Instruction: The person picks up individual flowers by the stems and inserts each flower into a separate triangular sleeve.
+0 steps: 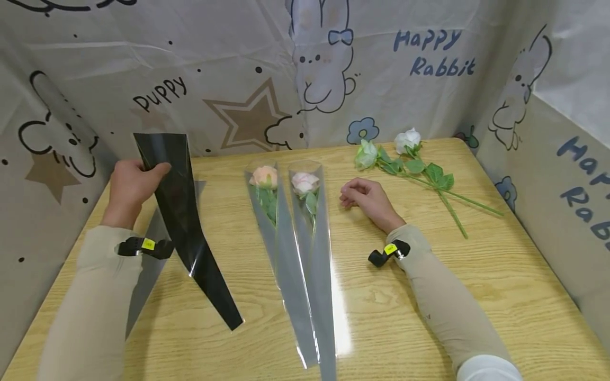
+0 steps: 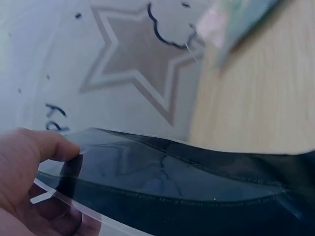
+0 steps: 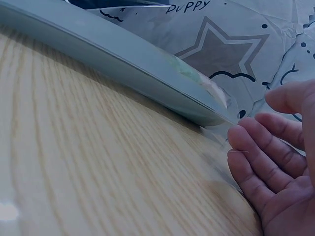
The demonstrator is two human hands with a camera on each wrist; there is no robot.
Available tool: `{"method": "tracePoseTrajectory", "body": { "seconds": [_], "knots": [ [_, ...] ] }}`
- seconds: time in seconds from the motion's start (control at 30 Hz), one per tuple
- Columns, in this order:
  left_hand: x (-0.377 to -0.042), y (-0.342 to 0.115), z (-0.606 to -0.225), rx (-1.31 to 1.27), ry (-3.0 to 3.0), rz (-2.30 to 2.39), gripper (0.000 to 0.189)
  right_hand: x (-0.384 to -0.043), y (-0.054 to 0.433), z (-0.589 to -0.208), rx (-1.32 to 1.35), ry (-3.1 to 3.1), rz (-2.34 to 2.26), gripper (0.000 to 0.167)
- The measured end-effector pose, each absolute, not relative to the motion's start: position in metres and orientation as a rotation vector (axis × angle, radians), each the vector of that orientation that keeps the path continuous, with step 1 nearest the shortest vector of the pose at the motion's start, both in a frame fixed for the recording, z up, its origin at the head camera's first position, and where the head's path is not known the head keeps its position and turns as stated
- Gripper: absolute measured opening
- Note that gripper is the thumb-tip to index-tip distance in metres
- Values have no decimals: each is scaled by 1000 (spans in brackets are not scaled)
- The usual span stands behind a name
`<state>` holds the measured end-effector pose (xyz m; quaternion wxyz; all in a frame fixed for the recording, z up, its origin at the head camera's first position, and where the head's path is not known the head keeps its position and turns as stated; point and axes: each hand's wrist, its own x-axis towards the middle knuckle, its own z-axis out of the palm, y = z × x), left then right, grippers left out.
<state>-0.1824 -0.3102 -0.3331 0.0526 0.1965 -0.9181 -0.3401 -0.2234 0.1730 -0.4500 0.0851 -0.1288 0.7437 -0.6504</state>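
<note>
In the head view my left hand (image 1: 135,185) pinches the wide top end of a black flower sleeve (image 1: 178,206), thumb in front, and its narrow end slants down to the right. The left wrist view shows the thumb on the sleeve's clear front (image 2: 133,162), with the other fingers behind. My right hand (image 1: 369,201) holds nothing; its fingers are loosely bent beside a wrapped pale pink rose (image 1: 305,183). Left of that lies a wrapped peach rose (image 1: 264,178). Both sit in long grey sleeves (image 1: 297,296). The right wrist view shows the right palm (image 3: 285,201) bare.
Two loose white roses, one greenish (image 1: 366,155) and one whiter (image 1: 407,141), lie at the back right with crossed stems. A grey sleeve (image 1: 147,280) lies under the left forearm. Printed fabric (image 1: 229,63) hangs around the wooden table (image 1: 391,323).
</note>
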Motion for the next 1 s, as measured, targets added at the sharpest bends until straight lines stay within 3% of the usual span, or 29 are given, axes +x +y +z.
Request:
{"method": "tracePoseTrajectory", "body": {
  "seconds": [0.73,1.0],
  "knots": [
    [-132,-217,-276,233,-2751,-1184,51,-223,171,-450,-380,2229,-1925,26],
    [-110,-176,-248,-49,-2675,-1367,36,-220,167,-445,-376,2167,-1939,27]
  ]
}}
